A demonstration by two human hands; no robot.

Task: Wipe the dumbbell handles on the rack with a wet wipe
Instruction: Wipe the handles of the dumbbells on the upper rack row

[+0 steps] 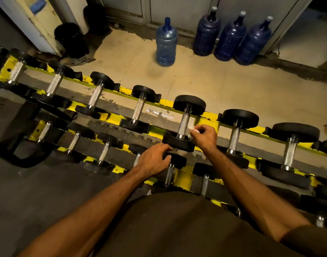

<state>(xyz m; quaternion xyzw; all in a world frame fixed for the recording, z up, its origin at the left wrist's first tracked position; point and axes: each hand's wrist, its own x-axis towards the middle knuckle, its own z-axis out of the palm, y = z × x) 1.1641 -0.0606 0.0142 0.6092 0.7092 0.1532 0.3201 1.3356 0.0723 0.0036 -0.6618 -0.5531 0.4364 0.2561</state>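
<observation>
The right hand [203, 135] pinches a small bunched wet wipe [193, 131] in clenched fingers and holds it against the 3 o'clock side of a knurled handle [184, 125], low down by the dumbbell's near head [177, 143]. That is probably the start or end of a stroke along the bar. The left hand [153, 160] sits at 7 o'clock from it. Its fingers are bent over a lower dumbbell head [176, 160] with the thumb on top, seemingly to brace the lean over the rack [166, 103].

The handle is boxed in by a black head at each end, so the wipe can only run toward 12 o'clock. Open gaps separate it from the neighbouring dumbbells at 9 and 3 o'clock, giving room to wrap round the bar. Many handles stretch both ways along two rows, so plenty likely remains. Water bottles [166, 43] stand well apart on the floor at 12 o'clock.
</observation>
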